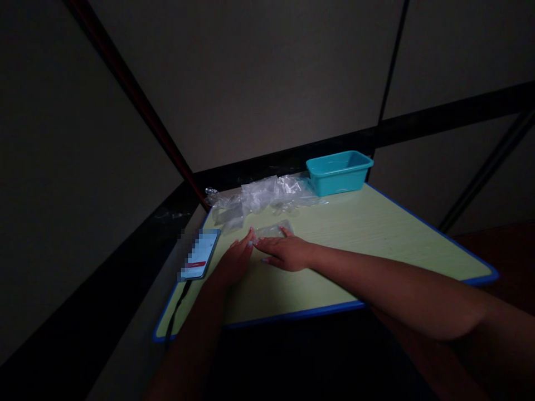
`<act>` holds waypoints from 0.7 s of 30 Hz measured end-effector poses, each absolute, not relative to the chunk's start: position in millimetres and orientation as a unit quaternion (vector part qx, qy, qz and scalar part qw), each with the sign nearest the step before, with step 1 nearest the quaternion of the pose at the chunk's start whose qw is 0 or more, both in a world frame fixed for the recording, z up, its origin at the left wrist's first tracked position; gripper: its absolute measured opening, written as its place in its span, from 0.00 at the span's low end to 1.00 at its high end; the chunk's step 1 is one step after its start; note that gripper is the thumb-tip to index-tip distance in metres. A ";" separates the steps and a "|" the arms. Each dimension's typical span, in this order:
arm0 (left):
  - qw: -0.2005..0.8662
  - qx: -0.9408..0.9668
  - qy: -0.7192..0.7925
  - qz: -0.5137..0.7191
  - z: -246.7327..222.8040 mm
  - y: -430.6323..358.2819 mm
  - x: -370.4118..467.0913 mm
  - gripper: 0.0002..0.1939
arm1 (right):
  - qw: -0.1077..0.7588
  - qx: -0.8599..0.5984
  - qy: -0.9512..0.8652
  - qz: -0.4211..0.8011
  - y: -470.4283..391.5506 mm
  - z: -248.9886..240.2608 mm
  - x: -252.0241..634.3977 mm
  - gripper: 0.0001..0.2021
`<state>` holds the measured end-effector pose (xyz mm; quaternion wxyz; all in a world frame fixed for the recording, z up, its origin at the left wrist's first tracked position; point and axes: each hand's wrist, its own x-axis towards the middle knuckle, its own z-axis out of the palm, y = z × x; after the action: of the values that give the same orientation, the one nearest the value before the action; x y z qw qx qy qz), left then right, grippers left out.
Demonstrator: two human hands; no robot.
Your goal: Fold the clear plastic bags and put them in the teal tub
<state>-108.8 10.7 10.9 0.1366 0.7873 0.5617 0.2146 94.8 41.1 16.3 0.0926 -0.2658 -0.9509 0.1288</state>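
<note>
A small clear plastic bag [271, 230] lies flat on the pale green table, just beyond my hands. My right hand [288, 252] stretches over its near edge, palm down, with the fingers extended and apart. At the bag's left edge is my left hand [237, 255], its fingers stretched forward and touching or nearly touching my right fingertips. Dim light and overlap partly hide the fingertips, so I cannot make out exactly how they meet the bag. Behind it, a loose pile of clear plastic bags [267, 192] spreads along the back of the table.
A turquoise plastic basket [340, 179] stands at the table's back right corner. At the left edge lies a phone [203, 255] with a lit screen, and a black strap [179, 306] hangs near it. The table [359, 234] has a blue rim and stands against dark wall panels.
</note>
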 end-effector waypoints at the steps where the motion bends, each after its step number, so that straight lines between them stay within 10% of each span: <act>1: 0.137 0.785 0.565 0.214 11.1 10.7 -108.5 0.27 | 0.090 -0.266 -0.951 0.132 40.8 16.8 94.8 0.27; 21: 0.125 0.789 0.560 0.218 11.6 12.3 -108.8 0.29 | 0.056 -0.449 -0.885 0.112 63.2 9.4 112.6 0.37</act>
<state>-108.8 12.3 11.6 0.1250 0.7894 0.5599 0.2184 112.6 63.2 9.4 0.0561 -0.4488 -0.8848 0.1122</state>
